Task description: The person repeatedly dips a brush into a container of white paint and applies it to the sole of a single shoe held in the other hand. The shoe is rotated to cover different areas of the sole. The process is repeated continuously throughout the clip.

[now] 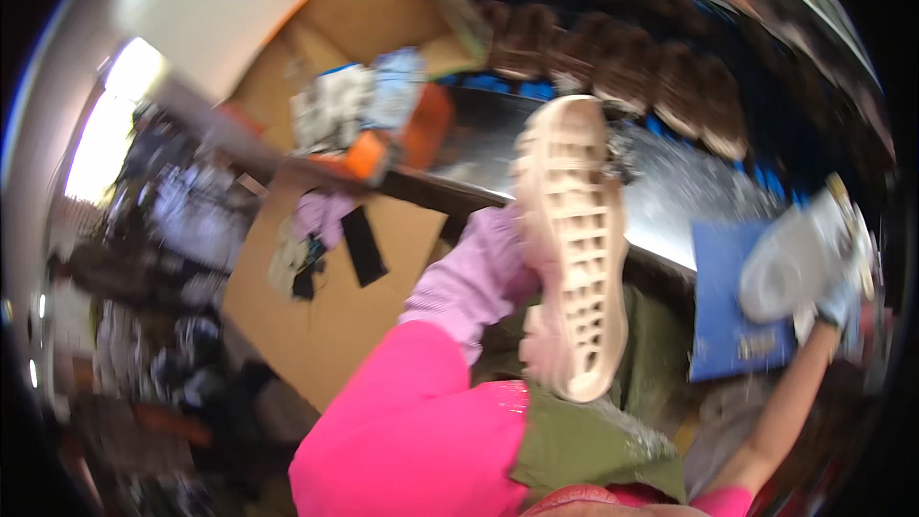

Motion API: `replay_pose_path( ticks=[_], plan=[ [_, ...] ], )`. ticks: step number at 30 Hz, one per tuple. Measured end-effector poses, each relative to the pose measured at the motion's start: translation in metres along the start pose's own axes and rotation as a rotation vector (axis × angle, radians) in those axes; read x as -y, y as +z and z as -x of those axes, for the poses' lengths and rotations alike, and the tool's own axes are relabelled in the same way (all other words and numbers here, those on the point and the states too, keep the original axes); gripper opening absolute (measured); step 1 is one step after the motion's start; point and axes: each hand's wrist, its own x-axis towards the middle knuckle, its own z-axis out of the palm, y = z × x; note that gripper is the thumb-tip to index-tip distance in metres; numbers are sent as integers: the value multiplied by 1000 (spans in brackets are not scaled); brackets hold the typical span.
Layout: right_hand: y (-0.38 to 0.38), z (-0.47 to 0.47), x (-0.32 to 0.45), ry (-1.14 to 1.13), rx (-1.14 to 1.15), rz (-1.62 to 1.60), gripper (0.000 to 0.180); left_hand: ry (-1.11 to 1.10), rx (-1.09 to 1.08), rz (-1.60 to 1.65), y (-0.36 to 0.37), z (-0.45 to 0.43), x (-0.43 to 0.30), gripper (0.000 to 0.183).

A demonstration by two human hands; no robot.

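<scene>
My left hand (511,258), in a lilac cuffed covering, is shut on a beige shoe sole (578,251). The sole stands lengthwise before my body, its ribbed, grid-like underside towards me, and my fingers are largely hidden behind it. Far to the right, my right hand (840,301) wears a pale glove and is beside a translucent whitish plastic container (779,273). A narrow brush-like tool (846,197) sticks up at that container's far side. Blur conceals whether my right fingers grip either one. Beneath the container lies a blue flat board or folder (739,301).
Behind the sole runs a shiny metal work surface (668,194). Rows of brown shoes (610,61) stand beyond it, with blue pieces below. At left are an open cardboard box (373,7), an orange item (370,154), and a cardboard sheet (337,345) bearing scraps and a black strip (364,248).
</scene>
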Motion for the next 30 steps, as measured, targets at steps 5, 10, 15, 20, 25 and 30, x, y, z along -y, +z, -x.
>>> replay_pose_path(
  ticks=[5, 10, 15, 20, 25, 30],
  plan=[
    [44, 103, 5, -46, 17, 200, 35, -501, -110, 223, 16, 122, 47, 57],
    [29, 146, 17, -92, 22, 561, 22, -600, -199, 200, 34, 186, 44, 62],
    [35, 145, 14, -199, 49, 965, 20, -814, -96, 499, 22, 164, 62, 58],
    [15, 157, 20, 39, -87, 359, 21, -877, -284, 566, 41, 172, 67, 53],
    [5, 191, -2, 465, -192, -225, 27, -976, -164, 714, 48, 186, 63, 52],
    [87, 201, -46, 436, 111, -472, 25, -1043, -244, 937, 34, 195, 62, 52]
  ],
)
